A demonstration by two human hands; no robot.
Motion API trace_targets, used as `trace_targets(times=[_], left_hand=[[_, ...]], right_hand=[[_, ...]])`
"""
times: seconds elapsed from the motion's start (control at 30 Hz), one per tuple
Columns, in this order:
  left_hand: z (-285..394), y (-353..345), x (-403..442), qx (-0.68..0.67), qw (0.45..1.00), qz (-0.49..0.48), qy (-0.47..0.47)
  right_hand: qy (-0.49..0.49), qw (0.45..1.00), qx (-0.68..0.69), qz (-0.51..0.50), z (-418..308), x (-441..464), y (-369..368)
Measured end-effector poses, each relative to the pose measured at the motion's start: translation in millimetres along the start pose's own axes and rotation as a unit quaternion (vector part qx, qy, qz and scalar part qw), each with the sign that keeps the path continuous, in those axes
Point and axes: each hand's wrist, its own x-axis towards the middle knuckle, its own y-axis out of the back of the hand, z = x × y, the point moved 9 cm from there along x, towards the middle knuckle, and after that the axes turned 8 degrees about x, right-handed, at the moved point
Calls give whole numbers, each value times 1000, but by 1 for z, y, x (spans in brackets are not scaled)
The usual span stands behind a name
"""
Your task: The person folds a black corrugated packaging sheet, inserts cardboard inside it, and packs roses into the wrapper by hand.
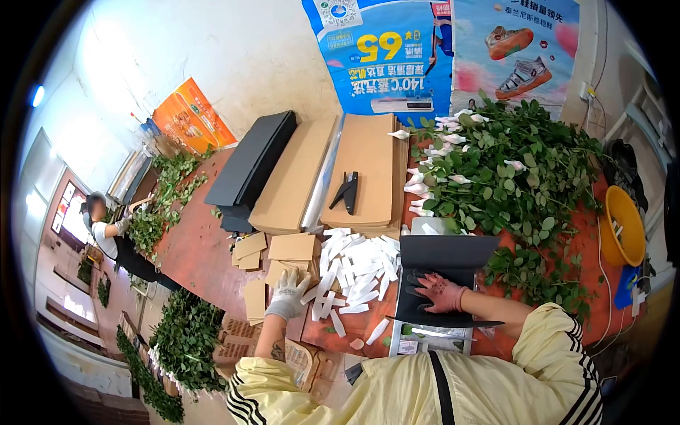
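My left hand, in a pale glove, reaches over small stacks of brown cardboard pieces, fingers spread. It seems to rest on the nearest stack; the contact under the palm is hidden. Flat on a folded black sheet lies my right hand in a reddish glove, its fingers apart. One panel of that sheet stands raised at the back. Beneath it shows the edge of a flat tray or scale. Between my hands is a heap of white paper strips or sleeves.
Behind are black folded sheets, tall cardboard stacks and a black stapler. Leafy stems with white-wrapped heads cover the right side, beside a yellow basin. At far left a person handles greenery.
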Motion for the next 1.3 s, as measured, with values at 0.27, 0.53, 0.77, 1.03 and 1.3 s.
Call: trace_targets(times=[0.27, 0.53, 0.77, 1.03, 1.3], left_hand=[[-5, 28, 12, 59, 989, 122, -59], [-43, 95, -3, -8, 978, 208, 16], [41, 211, -66, -764, 572, 255, -155], [198, 252, -50, -536, 728, 175, -390], [169, 68, -5, -570, 766, -223, -196]], right_hand=[[4, 1000, 3, 5, 1, -1, -3], [0, 999, 26, 24, -3, -4, 9], [122, 898, 238, 350, -91, -86, 199], [100, 860, 294, 404, -73, -141, 256], [50, 466, 872, 139, 37, -182, 146]])
